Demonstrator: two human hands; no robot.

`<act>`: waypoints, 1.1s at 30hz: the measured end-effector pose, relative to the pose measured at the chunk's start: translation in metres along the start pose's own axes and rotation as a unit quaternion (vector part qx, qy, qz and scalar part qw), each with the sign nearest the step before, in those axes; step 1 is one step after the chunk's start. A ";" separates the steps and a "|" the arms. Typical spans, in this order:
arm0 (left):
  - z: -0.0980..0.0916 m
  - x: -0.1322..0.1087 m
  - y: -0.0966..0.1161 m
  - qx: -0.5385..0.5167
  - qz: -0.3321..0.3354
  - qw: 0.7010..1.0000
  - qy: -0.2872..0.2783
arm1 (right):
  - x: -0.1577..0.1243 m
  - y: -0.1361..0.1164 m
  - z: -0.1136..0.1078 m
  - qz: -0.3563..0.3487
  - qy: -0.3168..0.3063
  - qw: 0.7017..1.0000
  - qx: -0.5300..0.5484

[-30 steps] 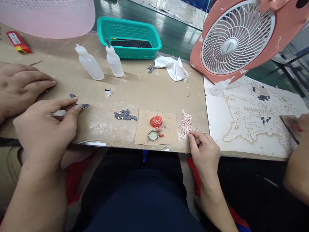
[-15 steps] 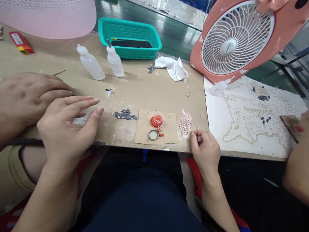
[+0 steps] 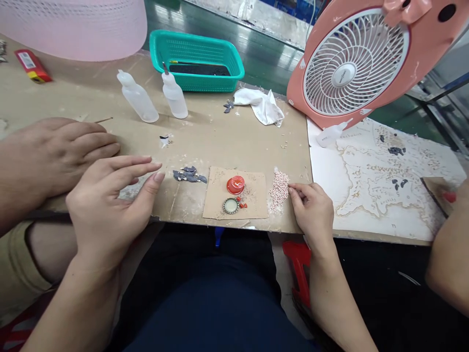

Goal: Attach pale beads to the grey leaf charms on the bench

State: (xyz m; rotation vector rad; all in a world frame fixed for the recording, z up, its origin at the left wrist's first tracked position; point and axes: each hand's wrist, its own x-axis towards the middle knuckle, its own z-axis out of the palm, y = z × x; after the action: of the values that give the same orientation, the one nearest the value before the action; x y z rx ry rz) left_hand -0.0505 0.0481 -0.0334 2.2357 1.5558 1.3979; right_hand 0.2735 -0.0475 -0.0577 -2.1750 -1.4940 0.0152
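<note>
My left hand point(image 3: 117, 195) hovers at the table's front edge with its fingers apart and nothing between them. To its right lie several dark grey leaf-like pieces point(image 3: 189, 174). On a small cardboard square point(image 3: 214, 198) are a red cap point(image 3: 235, 184), a round metal cap with a pale inside point(image 3: 230, 206) and several small red bits point(image 3: 243, 206). My right hand point(image 3: 311, 208) is beside a pile of tiny pinkish beads point(image 3: 279, 188), thumb and forefinger pressed together at the pile's right edge; what they hold, if anything, is too small to make out.
Two squeeze bottles point(image 3: 139, 98) and a green basket point(image 3: 198, 83) stand behind. A white cloth point(image 3: 262, 105) and a pink fan point(image 3: 344, 73) are at the back right. Another person's hand point(image 3: 62, 156) rests at left; another person's arm point(image 3: 452, 249) is at right.
My right hand has moved slightly forward to the bead pile, its fingertips pinched closer together. My left hand has shifted slightly right, still open. The view has tilted a little.
</note>
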 end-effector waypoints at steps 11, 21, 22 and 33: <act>0.007 -0.012 0.028 -0.091 0.007 0.994 -0.056 | 0.000 -0.001 0.002 0.007 0.001 1.000 0.006; 0.004 -0.024 0.092 -0.441 -0.201 0.804 -0.344 | -0.057 -0.078 -0.025 0.019 0.006 0.941 0.337; 0.005 -0.025 0.095 -0.473 -0.242 0.760 -0.375 | -0.062 -0.086 -0.026 0.002 0.005 0.938 0.347; 0.007 -0.032 0.086 -0.544 -0.386 0.622 -0.409 | -0.071 -0.098 -0.019 -0.156 0.032 0.935 0.316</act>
State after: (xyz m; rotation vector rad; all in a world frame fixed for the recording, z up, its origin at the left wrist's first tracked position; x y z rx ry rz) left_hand 0.0131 -0.0153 -0.0123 0.9062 0.7121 0.5271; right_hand 0.1647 -0.0901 -0.0203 -1.4061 -1.5160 0.2752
